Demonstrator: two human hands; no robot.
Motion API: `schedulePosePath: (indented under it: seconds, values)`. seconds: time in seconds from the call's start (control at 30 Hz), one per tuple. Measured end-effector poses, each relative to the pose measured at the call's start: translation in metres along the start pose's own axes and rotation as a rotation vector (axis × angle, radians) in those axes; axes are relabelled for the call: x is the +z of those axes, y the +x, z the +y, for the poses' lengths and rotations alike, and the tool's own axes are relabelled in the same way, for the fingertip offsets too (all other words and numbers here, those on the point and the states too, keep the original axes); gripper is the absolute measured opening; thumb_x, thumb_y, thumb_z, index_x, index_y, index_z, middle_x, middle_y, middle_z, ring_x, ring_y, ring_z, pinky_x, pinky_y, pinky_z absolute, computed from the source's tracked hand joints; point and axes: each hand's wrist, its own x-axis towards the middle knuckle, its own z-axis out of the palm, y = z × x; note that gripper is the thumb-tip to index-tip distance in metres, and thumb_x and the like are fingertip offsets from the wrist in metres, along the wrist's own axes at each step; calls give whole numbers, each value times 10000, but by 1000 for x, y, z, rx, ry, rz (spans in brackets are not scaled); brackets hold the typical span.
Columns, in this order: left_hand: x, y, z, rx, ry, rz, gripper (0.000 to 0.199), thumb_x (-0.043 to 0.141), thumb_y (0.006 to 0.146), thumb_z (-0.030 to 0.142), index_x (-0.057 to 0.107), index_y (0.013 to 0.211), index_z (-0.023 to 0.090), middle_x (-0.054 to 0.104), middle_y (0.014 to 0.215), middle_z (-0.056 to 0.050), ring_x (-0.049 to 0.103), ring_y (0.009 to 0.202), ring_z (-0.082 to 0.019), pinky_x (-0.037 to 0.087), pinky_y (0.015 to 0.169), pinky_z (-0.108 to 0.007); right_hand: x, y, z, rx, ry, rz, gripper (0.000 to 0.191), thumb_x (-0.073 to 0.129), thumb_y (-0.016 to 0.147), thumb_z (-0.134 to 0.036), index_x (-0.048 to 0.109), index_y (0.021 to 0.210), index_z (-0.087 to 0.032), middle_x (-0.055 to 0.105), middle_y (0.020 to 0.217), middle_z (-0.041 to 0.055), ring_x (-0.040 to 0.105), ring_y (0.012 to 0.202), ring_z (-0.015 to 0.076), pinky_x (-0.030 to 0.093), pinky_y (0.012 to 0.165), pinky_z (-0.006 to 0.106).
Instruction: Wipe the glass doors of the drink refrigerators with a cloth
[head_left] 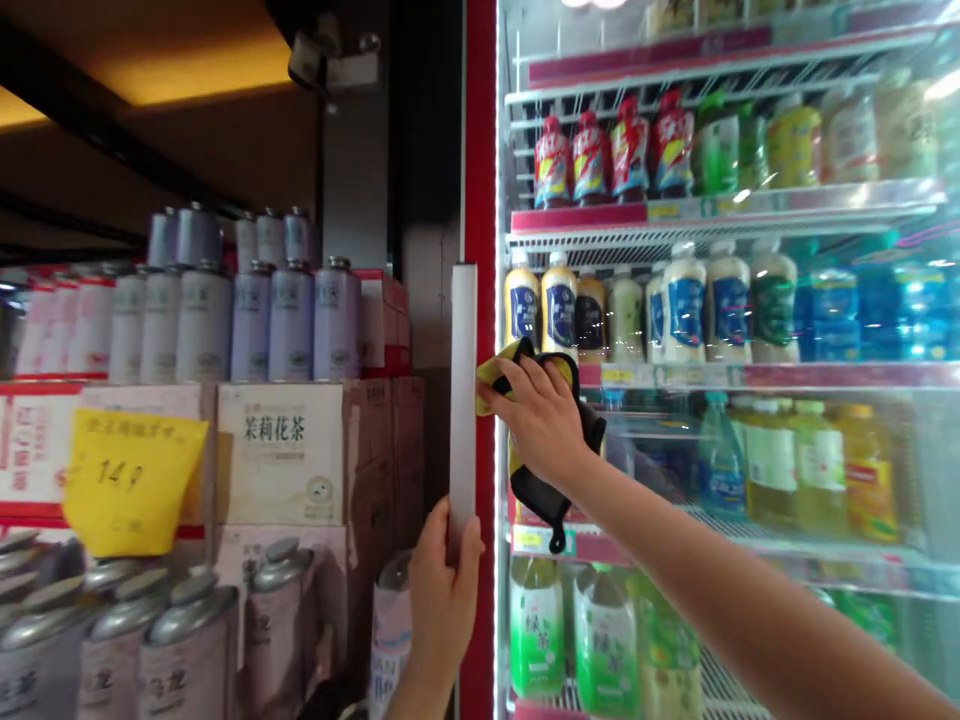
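Note:
My left hand (448,570) is wrapped round the lower part of a long silver door handle (464,400) on the red-framed cooler door. Higher up and to the right, my right hand (544,415) holds a black and yellow cloth (540,490) against the glass beside the red frame (481,620). Part of the cloth hangs below the palm, with a small black loop at its lower end. The fingers of that hand point up and left, close to the handle.
Behind the glass, cooler shelves (720,205) hold many bottles, including green tea bottles (536,630) at the bottom. On the left stand stacked tea boxes (281,455), purple canisters (337,320) and a yellow price note (135,480). A camera-like fixture (307,60) hangs above.

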Motion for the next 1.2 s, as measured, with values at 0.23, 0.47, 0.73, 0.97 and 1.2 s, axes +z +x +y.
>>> schedulePosePath:
  seconds: [0.23, 0.47, 0.73, 0.97, 1.2]
  values:
    - [-16, 56, 28, -13, 105, -77, 446, 528, 925, 567, 617, 1138, 186, 762, 932, -80, 756, 823, -247, 606, 734, -377, -15, 72, 42, -51, -18, 16, 473, 521, 975, -141, 635, 1373, -371, 587, 1475, 51, 496, 1348, 305, 365, 1124, 500]
    - [-20, 153, 98, 163, 304, -50, 428, 535, 974, 438, 562, 1305, 168, 724, 1176, -138, 730, 1048, -264, 600, 914, -433, -46, 158, 84, 7, 16, -77, 519, 451, 990, -110, 597, 1421, -359, 539, 1542, 42, 451, 1409, 315, 330, 1153, 534]
    - [-21, 163, 141, 349, 543, -164, 616, 372, 992, 168, 252, 1593, 108, 343, 1634, -238, 366, 1515, -311, 423, 1182, -504, -46, 133, 67, 74, 147, -131, 533, 435, 1000, -151, 517, 1502, -309, 445, 1614, 86, 403, 1463, 345, 327, 1171, 599]
    - [-49, 102, 132, 165, 604, -422, 643, 387, 934, 84, 332, 1573, 128, 277, 1670, -214, 425, 1480, -312, 417, 1184, -494, -54, 3, 48, -238, 406, -299, 483, 550, 932, -77, 697, 1289, -366, 685, 1367, 33, 609, 1229, 221, 470, 1102, 435]
    - [-60, 106, 126, 91, 424, -451, 632, 449, 866, 47, 472, 1492, 126, 502, 1550, -185, 532, 1401, -276, 443, 1170, -468, -56, 67, 33, 323, 698, 17, 565, 377, 901, -35, 663, 1357, -206, 636, 1384, 130, 580, 1269, 204, 479, 1103, 397]
